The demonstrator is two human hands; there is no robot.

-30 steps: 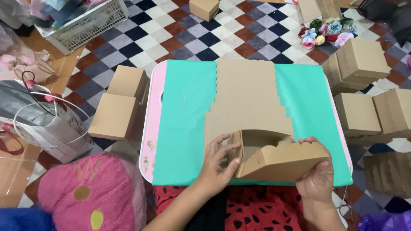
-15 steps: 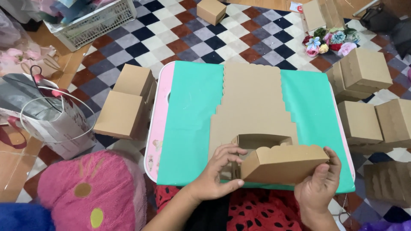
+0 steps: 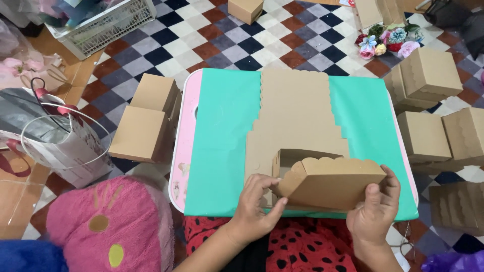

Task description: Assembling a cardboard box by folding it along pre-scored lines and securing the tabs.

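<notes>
Folding the scalloped flap of the brown cardboard box blank (image 3: 302, 126) into shape, I keep the left hand (image 3: 257, 201) pinched on the near-left corner of the raised box end (image 3: 330, 182) while the right hand (image 3: 375, 209) curls around its right side, thumb on the front panel, both closed firmly on the cardboard at the near edge of the green-topped counter (image 3: 222, 141). I judge the step goes best with the crease pressed square and the side tab tucked before release. Compared with half a second ago, the end stands more upright and the hands sit closer together.
</notes>
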